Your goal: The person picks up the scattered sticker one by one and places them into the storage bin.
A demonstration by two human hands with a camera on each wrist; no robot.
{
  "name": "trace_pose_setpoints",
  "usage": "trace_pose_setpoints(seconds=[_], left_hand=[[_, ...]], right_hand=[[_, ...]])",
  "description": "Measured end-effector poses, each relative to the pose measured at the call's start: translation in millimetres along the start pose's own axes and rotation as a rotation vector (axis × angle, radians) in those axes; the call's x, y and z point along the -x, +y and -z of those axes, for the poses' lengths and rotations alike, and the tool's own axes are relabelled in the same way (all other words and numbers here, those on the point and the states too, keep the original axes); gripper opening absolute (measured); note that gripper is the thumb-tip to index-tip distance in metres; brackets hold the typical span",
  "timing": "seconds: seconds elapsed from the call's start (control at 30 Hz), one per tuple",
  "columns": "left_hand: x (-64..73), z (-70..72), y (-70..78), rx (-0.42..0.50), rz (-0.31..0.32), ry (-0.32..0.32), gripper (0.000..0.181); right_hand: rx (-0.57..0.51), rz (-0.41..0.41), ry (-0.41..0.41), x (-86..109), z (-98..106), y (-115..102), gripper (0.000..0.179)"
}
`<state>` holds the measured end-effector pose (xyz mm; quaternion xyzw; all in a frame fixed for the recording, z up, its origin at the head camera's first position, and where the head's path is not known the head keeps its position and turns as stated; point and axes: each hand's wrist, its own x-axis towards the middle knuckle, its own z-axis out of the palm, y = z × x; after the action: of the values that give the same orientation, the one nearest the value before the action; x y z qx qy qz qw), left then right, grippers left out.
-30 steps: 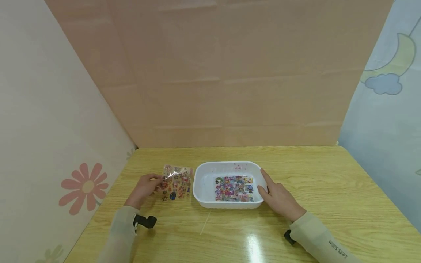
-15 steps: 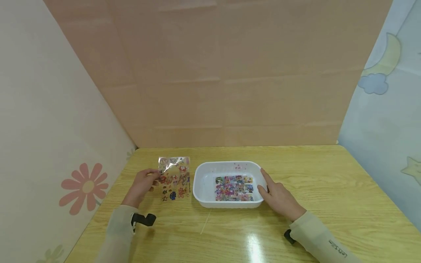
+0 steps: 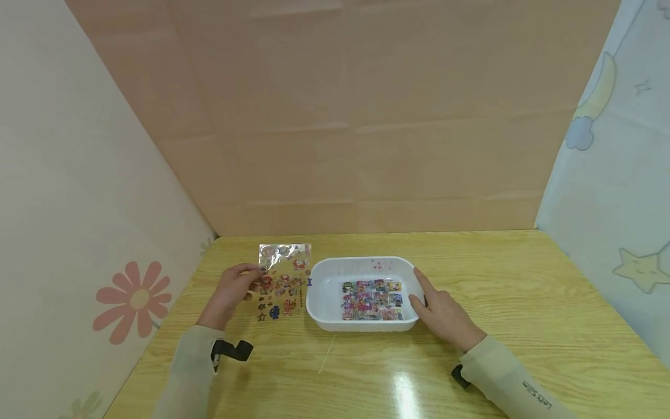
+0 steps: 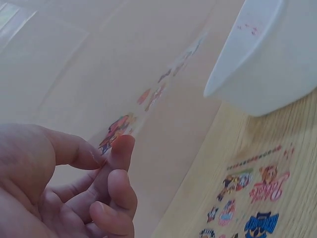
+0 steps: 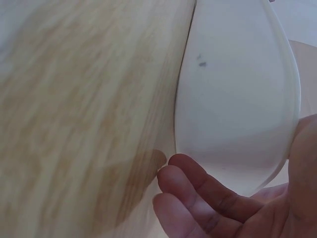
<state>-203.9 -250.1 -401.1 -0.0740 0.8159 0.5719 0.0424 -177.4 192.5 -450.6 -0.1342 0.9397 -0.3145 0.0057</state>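
In the head view, my left hand (image 3: 234,292) pinches the left edge of a clear sticker sheet (image 3: 285,282) with small colourful cartoon pictures. The thumb and index finger meet on the sheet in the left wrist view, where it is raised and seen nearly edge-on. Below it, cartoon stickers (image 4: 262,225) lie on the table; I cannot tell if they belong to a second sheet. My right hand (image 3: 445,314) grips the right end of a white plastic tub (image 3: 361,327), fingers against its outer wall. Rows of colourful printed pieces (image 3: 371,299) lie inside the tub.
A thin pale strip (image 3: 327,353) lies on the wooden table (image 3: 523,302) in front of the tub. A brown paper backdrop (image 3: 361,145) closes off the far side. Printed panels (image 3: 139,298) stand at left and right.
The left hand has lifted the sheet's far part, which first shifted left and then came back right, close to the tub. The right hand and tub have stayed in place.
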Motion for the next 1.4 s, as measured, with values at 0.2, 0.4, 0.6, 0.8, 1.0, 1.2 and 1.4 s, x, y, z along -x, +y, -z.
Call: trace_pose_setpoints(seconds=[0.2, 0.4, 0.6, 0.8, 1.0, 1.2, 1.4], left_hand=[[4.2, -10.9, 8.3, -0.006, -0.022, -0.039, 0.031], [8.0, -25.3, 16.3, -0.027, -0.044, -0.082, 0.031], [7.6, -42.6, 21.2, -0.041, -0.037, -0.125, 0.030], [7.9, -58.0, 26.5, -0.028, -0.021, -0.154, 0.025], [10.3, -69.6, 32.3, -0.005, -0.013, -0.214, 0.022], [12.7, -79.7, 37.4, -0.019, -0.013, -0.252, 0.020], [9.1, -91.1, 40.1, -0.027, -0.005, -0.269, 0.020]], right_hand=[[0.001, -0.002, -0.004, -0.5, -1.0, 0.7, 0.068], [-0.004, -0.005, -0.007, 0.7, 0.0, 0.4, 0.069], [-0.003, -0.015, -0.007, 0.3, 0.2, 1.0, 0.069], [-0.003, -0.010, -0.007, -0.2, -0.3, 1.5, 0.069], [-0.007, -0.007, -0.007, -0.6, 0.5, 2.0, 0.069], [-0.008, 0.002, -0.009, -0.5, 1.1, 2.1, 0.070], [-0.003, 0.007, -0.006, -0.5, 0.5, 1.9, 0.069]])
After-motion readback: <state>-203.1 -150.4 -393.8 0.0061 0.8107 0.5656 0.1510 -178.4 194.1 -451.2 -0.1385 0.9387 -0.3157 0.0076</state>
